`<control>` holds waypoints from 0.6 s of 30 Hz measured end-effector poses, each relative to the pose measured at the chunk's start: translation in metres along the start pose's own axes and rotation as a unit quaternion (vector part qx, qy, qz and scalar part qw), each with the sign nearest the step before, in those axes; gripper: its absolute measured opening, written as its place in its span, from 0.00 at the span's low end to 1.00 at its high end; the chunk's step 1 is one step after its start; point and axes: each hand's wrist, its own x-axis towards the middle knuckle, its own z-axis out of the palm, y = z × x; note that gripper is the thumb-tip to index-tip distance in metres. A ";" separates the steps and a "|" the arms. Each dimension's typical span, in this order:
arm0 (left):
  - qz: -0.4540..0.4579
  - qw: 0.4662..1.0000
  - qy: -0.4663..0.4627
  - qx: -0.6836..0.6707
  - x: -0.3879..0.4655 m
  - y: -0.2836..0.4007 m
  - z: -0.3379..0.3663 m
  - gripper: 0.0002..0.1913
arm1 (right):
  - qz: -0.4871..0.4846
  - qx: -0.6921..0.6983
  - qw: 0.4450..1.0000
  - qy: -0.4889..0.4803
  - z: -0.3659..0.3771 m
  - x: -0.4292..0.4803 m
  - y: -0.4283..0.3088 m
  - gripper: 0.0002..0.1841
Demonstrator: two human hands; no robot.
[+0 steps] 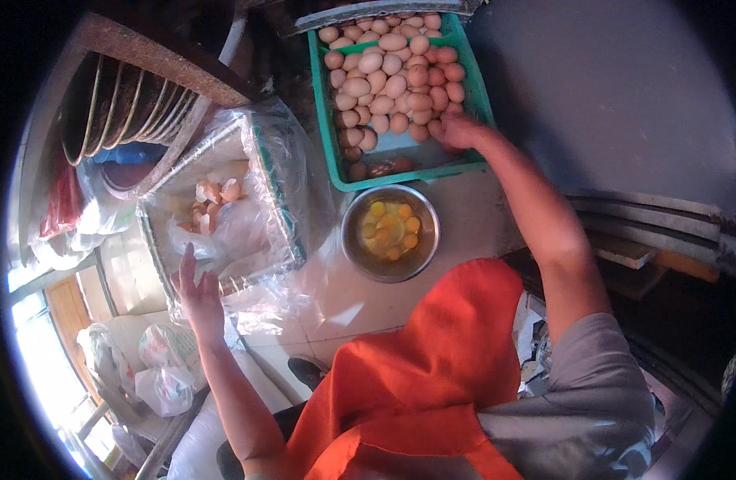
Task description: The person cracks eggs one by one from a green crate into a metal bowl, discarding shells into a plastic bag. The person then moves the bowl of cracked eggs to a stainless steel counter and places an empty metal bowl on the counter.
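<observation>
My right hand reaches into the lower right part of a green plastic crate and touches the brown eggs heaped there; its fingertips are partly hidden, so a grip on an egg cannot be told. Below the crate on the floor stands a round metal bowl holding several raw yolks in egg white. On the left, my left hand is raised with its fingers apart and empty, near the lower left edge of a bin lined with clear plastic. Broken eggshells lie inside that bin.
A stack of round, rimmed items stands on a rusty metal frame at upper left. Tied plastic bags are at lower left. A large grey surface with stacked boards below it lies right. My red apron hangs over my knees.
</observation>
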 end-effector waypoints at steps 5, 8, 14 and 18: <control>0.002 0.999 0.020 -0.050 0.000 0.006 -0.001 0.26 | -0.083 -0.089 0.987 0.102 0.051 0.026 0.029 0.27; 0.019 0.997 0.022 -0.071 -0.002 0.001 -0.006 0.24 | -0.114 -0.095 0.980 0.135 0.061 0.042 0.037 0.27; -0.040 0.996 0.030 -0.081 -0.005 -0.007 -0.011 0.23 | -0.047 -0.249 0.959 -0.125 0.054 0.040 0.017 0.24; -0.034 0.993 0.020 -0.108 -0.004 -0.007 -0.009 0.17 | -0.043 -0.184 0.973 -0.134 0.051 0.029 -0.002 0.23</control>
